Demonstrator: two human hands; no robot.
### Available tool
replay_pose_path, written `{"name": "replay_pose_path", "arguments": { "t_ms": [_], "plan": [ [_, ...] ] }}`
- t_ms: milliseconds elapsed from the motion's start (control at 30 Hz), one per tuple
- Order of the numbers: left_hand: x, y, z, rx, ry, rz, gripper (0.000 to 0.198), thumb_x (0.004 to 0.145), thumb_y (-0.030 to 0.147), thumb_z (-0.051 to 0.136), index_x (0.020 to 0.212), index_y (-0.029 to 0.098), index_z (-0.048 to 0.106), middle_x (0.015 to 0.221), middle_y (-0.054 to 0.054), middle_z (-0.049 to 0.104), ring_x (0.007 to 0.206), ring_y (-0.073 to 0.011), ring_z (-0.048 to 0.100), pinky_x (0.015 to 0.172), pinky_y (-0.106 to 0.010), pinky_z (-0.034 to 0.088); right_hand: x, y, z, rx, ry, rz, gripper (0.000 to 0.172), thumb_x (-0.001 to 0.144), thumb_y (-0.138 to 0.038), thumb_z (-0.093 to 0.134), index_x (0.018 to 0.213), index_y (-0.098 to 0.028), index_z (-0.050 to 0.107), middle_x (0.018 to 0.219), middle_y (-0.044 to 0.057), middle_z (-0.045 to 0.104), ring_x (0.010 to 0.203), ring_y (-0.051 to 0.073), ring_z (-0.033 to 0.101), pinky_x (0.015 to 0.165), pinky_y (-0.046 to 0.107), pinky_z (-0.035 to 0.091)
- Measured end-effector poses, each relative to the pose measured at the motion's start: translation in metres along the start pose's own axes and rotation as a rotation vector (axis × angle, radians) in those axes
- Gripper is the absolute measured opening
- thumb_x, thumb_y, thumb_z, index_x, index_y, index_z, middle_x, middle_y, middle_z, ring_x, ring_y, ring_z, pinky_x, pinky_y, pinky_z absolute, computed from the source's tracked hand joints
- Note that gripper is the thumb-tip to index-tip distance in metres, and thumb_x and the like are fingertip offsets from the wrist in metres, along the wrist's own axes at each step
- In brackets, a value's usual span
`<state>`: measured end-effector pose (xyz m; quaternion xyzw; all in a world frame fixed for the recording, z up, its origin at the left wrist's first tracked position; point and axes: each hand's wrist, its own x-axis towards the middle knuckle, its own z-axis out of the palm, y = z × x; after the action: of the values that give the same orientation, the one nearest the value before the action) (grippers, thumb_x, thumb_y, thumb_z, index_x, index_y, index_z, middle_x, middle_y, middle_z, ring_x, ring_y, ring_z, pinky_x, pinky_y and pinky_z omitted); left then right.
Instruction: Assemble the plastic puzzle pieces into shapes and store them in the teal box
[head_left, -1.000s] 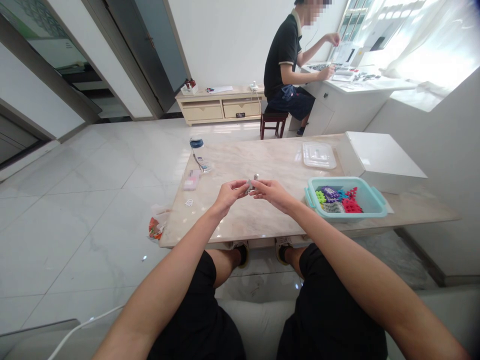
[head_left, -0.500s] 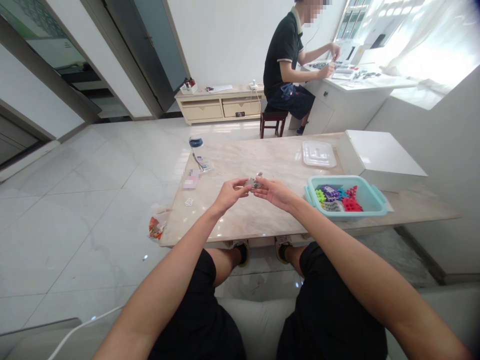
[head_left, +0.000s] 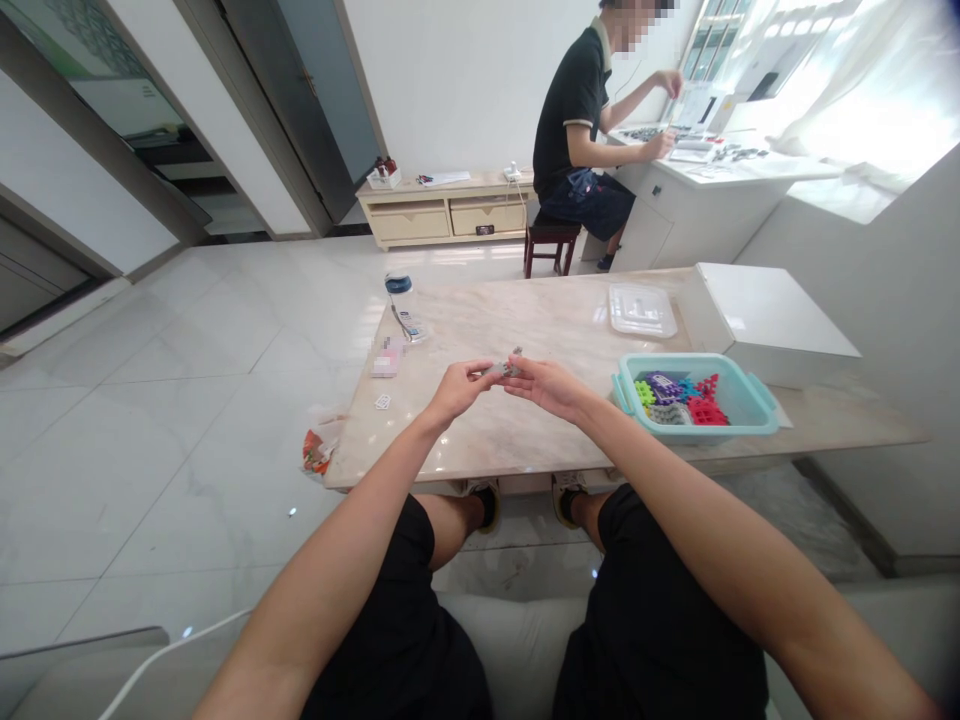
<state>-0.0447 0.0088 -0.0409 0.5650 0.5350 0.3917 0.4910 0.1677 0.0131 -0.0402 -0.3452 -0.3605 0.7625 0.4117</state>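
Above the middle of the marble-topped table (head_left: 570, 440), both my hands hold small grey interlocking plastic pieces (head_left: 504, 369). My left hand (head_left: 457, 391) pinches their left side between thumb and fingers. On the right side, the fingertips of my right hand (head_left: 546, 385) close round them, and a bit of grey sticks up above the thumb. My fingers hide much of the pieces, so how they join cannot be made out. To the right of my hands stands a light-blue bin (head_left: 742, 428) with purple, red, blue, green and grey pieces (head_left: 705, 410) inside.
A clear bottle with a blue lid (head_left: 399, 290), a pink packet (head_left: 388, 358) and a small white piece (head_left: 383, 402) lie along the table's left side. At the right are a clear plastic lid (head_left: 642, 310) and a white box (head_left: 780, 310). Another person (head_left: 574, 110) sits at a white desk beyond.
The grey pieces have tilted slightly between my fingers; my hands stay in nearly the same place. The other person's far hand has risen from the desk. The view has shifted slightly.
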Motion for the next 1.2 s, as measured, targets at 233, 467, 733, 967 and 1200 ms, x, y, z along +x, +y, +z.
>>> {"name": "replay_pose_path", "arguments": {
  "t_ms": [233, 467, 733, 967, 1200],
  "plan": [
    [-0.004, 0.001, -0.015, 0.139, -0.162, 0.066, 0.065, 0.073, 0.057, 0.096, 0.12, 0.015, 0.081, 0.108, -0.014, 0.084, 0.095, -0.0301, 0.08, 0.084, -0.04, 0.062, -0.016, -0.011, 0.01, -0.301, -0.109, -0.034, 0.044, 0.09, -0.058, 0.085, 0.109, -0.019, 0.08, 0.122, 0.013, 0.081, 0.119, 0.027, 0.075, 0.103, 0.038, 0.058],
    [-0.006, -0.001, -0.02, 0.131, -0.146, 0.131, 0.066, 0.076, 0.049, 0.096, 0.129, 0.016, 0.072, 0.113, -0.015, 0.082, 0.105, -0.0294, 0.079, 0.095, -0.045, 0.064, -0.023, -0.02, -0.008, -0.628, 0.091, -0.26, 0.059, 0.09, -0.06, 0.084, 0.13, -0.019, 0.066, 0.125, 0.016, 0.08, 0.11, 0.027, 0.077, 0.089, 0.041, 0.065],
    [-0.009, 0.006, -0.013, 0.134, -0.173, 0.181, 0.061, 0.078, 0.041, 0.094, 0.132, 0.018, 0.077, 0.128, -0.017, 0.079, 0.102, -0.0296, 0.08, 0.093, -0.045, 0.066, -0.02, -0.013, -0.025, -0.952, 0.091, -0.452, 0.051, 0.092, -0.048, 0.083, 0.133, -0.019, 0.075, 0.131, 0.014, 0.078, 0.11, 0.029, 0.075, 0.093, 0.044, 0.065],
    [-0.009, 0.005, -0.011, 0.067, -0.206, 0.213, 0.064, 0.076, 0.036, 0.095, 0.134, 0.016, 0.077, 0.128, -0.016, 0.08, 0.105, -0.0303, 0.081, 0.095, -0.044, 0.066, -0.021, -0.012, -0.02, -0.988, 0.028, -0.47, 0.051, 0.092, -0.044, 0.082, 0.138, -0.021, 0.076, 0.134, 0.011, 0.078, 0.107, 0.027, 0.075, 0.091, 0.042, 0.067],
    [-0.009, 0.005, -0.012, 0.071, -0.205, 0.241, 0.062, 0.076, 0.034, 0.095, 0.134, 0.017, 0.078, 0.125, -0.013, 0.082, 0.102, -0.0281, 0.081, 0.097, -0.043, 0.066, -0.019, -0.012, -0.021, -1.02, -0.014, -0.512, 0.052, 0.093, -0.041, 0.08, 0.141, -0.021, 0.076, 0.13, 0.01, 0.081, 0.098, 0.026, 0.076, 0.094, 0.046, 0.068]
  ]
}}
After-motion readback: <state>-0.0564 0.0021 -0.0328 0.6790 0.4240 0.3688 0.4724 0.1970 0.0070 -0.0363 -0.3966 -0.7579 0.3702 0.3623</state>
